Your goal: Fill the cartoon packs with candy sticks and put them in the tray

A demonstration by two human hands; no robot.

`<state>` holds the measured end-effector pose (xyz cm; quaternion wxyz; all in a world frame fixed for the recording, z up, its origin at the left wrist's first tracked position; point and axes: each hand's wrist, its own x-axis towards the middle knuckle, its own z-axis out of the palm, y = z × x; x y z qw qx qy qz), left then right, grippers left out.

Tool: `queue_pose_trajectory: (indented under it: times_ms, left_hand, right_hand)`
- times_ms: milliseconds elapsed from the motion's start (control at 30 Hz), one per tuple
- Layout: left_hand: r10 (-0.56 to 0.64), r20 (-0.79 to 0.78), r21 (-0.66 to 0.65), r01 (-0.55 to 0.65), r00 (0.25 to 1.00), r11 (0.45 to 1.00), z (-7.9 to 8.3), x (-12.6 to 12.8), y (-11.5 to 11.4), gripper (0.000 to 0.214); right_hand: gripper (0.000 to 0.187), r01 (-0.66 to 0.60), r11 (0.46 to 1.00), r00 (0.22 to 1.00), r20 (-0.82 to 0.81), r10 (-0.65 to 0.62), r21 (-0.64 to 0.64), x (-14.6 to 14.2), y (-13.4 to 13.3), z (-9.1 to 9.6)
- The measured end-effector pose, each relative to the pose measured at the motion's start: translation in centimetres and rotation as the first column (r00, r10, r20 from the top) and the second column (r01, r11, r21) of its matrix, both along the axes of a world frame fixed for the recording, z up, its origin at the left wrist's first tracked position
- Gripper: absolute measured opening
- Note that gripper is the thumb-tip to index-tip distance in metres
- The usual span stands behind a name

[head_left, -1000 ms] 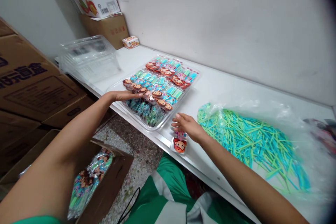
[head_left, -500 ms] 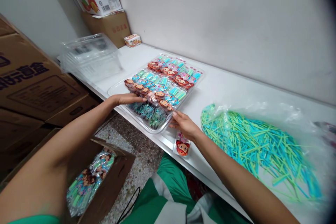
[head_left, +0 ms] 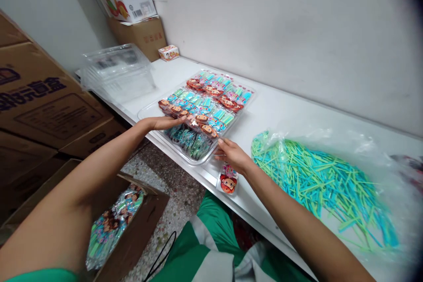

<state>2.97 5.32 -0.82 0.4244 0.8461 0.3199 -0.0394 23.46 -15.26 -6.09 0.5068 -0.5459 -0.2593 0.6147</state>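
Note:
A clear plastic tray (head_left: 197, 161) stands near the front edge of the white table, filled with rows of small packets (head_left: 211, 112) that show cartoon heads and blue and green sticks. My left hand (head_left: 168, 122) lies over the front row, fingers stretched out and touching the packets. At the tray's right front corner, my right hand (head_left: 234, 155) pinches the rim, its lower fingers partly hidden. Just below that hand, a single packet (head_left: 228, 182) lies on the table. In the front of the tray, packets stand on edge, their faces hidden.
Loose green and blue sticks (head_left: 310, 176) spill from a clear bag on the right. Stacked clear containers (head_left: 115, 70) and a small box (head_left: 168, 53) sit farther back. An open carton (head_left: 132, 233) of packets is on the floor, beside big cartons (head_left: 56, 110).
My left fingertips have shifted slightly up and right over the front row. The right hand keeps its place at the tray's corner. The view has moved a little.

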Motion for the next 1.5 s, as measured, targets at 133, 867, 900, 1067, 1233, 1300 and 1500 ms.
queue_pose_trajectory:
  times_ms: [133,867,900,1067,1233,1300,1500]
  left_hand:
    - [0.027,-0.041,0.108,-0.022,0.999,0.994,0.4,-0.2,-0.1,0.079]
    - [0.619,0.005,0.432,-0.560,0.785,0.707,1.4,-2.7,-0.2,0.079]
    - [0.651,0.119,0.404,-0.635,0.750,0.658,1.6,-3.1,0.0,0.078]
    - [0.631,0.688,0.047,-0.890,0.358,0.454,2.8,-4.0,-3.4,0.070]
    - [0.495,0.855,-0.075,-0.905,0.158,0.419,2.7,-2.5,-14.4,0.050]
    - [0.491,0.846,-0.059,-0.880,0.207,0.472,1.8,-1.6,-19.1,0.043]
    - [0.529,0.597,-0.061,-0.623,0.603,0.780,-2.8,1.4,-27.2,0.029]
  right_hand:
    - [0.013,-0.013,1.000,1.000,0.016,0.013,-0.028,0.5,-0.3,0.4]
    - [0.030,-0.100,0.993,0.964,0.253,0.081,0.061,3.5,-6.6,1.5]
    - [0.030,-0.112,0.991,0.950,0.301,0.087,0.068,3.7,-7.1,1.4]
    - [0.032,-0.254,0.963,0.609,0.789,0.085,0.091,3.5,-10.3,0.4]
    - [0.055,-0.382,0.923,0.060,0.998,-0.024,0.045,0.9,-12.7,-2.1]
    - [0.065,-0.431,0.902,-0.063,0.998,-0.011,-0.017,-0.3,-12.9,-3.3]
    - [0.040,-0.464,0.881,-0.247,0.968,-0.029,-0.092,-1.9,-13.1,-5.4]
